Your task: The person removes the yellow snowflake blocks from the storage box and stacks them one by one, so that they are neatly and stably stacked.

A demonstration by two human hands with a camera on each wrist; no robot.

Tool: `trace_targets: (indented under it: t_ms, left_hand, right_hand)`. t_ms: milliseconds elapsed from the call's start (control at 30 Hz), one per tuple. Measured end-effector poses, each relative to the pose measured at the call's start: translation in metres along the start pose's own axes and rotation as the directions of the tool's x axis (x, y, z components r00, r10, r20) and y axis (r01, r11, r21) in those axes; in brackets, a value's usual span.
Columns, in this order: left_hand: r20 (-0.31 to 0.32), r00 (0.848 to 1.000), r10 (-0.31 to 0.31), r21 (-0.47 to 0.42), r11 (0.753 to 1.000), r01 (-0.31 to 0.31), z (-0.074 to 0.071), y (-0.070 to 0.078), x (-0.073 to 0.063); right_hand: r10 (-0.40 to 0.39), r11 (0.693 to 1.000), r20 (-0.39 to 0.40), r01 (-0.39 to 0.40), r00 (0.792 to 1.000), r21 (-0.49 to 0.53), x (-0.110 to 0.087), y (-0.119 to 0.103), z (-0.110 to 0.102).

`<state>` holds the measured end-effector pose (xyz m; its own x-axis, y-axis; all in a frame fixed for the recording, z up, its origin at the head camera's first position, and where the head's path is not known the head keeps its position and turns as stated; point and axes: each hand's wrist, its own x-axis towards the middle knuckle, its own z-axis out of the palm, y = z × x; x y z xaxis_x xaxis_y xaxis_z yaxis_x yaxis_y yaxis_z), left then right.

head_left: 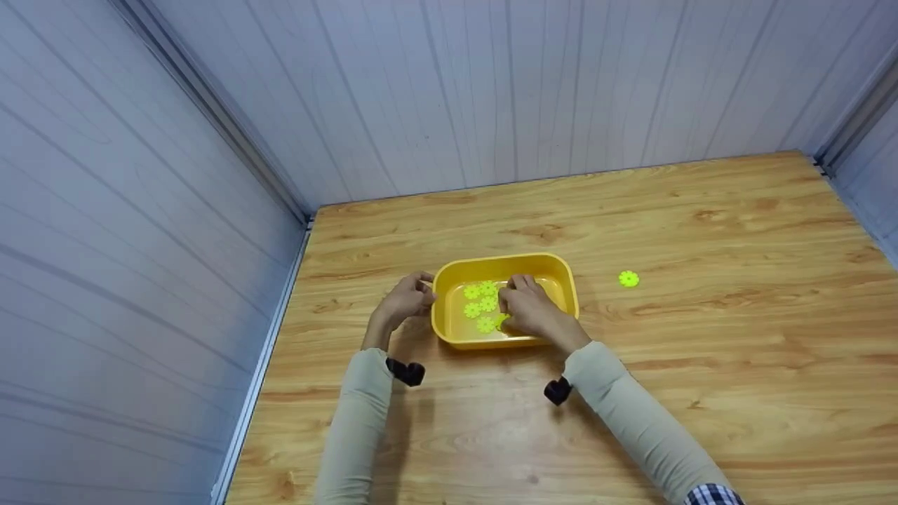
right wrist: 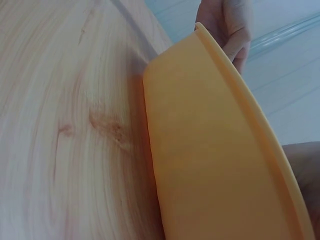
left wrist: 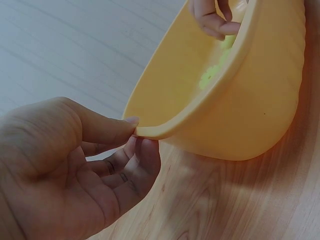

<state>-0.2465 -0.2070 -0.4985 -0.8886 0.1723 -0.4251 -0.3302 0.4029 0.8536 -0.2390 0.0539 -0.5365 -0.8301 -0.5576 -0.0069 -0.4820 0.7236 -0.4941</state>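
A yellow plastic basin (head_left: 449, 337) stands on the wooden table, with several bright yellow-green flower-shaped pieces (head_left: 472, 310) lying on its floor. At the basin's left end my left hand (head_left: 407, 300) pinches the rim between thumb and fingers, plain in the left wrist view (left wrist: 75, 165). My right hand (head_left: 530, 308) reaches over the near wall into the basin, fingers curled and bent down. Its fingertips are at one flower piece (head_left: 501, 321), partly covered by the hand. In the right wrist view the basin's outer wall (right wrist: 215, 140) hides most of the right hand.
One more flower piece (head_left: 628, 279) lies on the table (head_left: 701, 337) to the right of the basin. Pale panelled walls (head_left: 491, 91) rise behind the table and at its sides. A black wrist device (head_left: 407, 372) is strapped over each light sleeve.
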Motion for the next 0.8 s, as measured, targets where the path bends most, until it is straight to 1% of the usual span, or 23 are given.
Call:
trace_targets:
  t_ms: [233, 267, 300, 400, 500, 533, 600, 700, 800]
  left_hand:
    - [-0.011, 1.000, -0.016, 0.010, 1.000, 0.016, 0.000, 0.001, 0.001]
    - [-0.011, 1.000, -0.020, 0.010, 1.000, 0.020, 0.000, 0.001, 0.001]
    - [-0.004, 1.000, -0.026, 0.013, 1.000, 0.026, 0.000, 0.005, -0.002]
    - [-0.007, 1.000, -0.027, 0.017, 0.999, 0.027, 0.000, 0.005, -0.002]
    - [-0.012, 0.999, -0.034, 0.019, 0.999, 0.034, 0.001, 0.005, -0.002]
    - [-0.021, 0.999, -0.031, 0.020, 0.999, 0.031, 0.001, 0.002, 0.000]
    - [-0.024, 0.999, -0.034, 0.025, 0.999, 0.035, 0.001, 0.002, 0.000]
    - [-0.026, 0.999, -0.033, 0.019, 0.999, 0.033, 0.001, 0.002, 0.000]
    - [-0.022, 0.999, -0.027, 0.014, 1.000, 0.028, 0.001, 0.001, 0.001]
  right_hand:
    - [0.044, 0.994, 0.024, -0.046, 0.999, 0.096, 0.000, 0.002, -0.001]
    - [0.047, 0.992, 0.028, -0.050, 0.999, 0.115, 0.000, 0.003, -0.001]
    - [0.050, 0.990, 0.029, -0.053, 0.998, 0.133, 0.000, 0.003, -0.002]
    - [0.056, 0.976, 0.036, -0.062, 0.998, 0.207, 0.001, 0.004, -0.004]
    - [0.059, 0.954, 0.034, -0.067, 0.998, 0.294, 0.000, 0.005, -0.007]
    - [0.061, 0.943, 0.035, -0.069, 0.998, 0.325, 0.000, 0.005, -0.009]
    - [0.061, 0.922, 0.027, -0.067, 0.998, 0.382, -0.001, 0.006, -0.012]
    - [0.060, 0.893, 0.006, -0.056, 0.998, 0.446, -0.002, 0.007, -0.017]
    - [0.048, 0.875, -0.034, -0.026, 0.998, 0.483, -0.003, 0.009, -0.021]
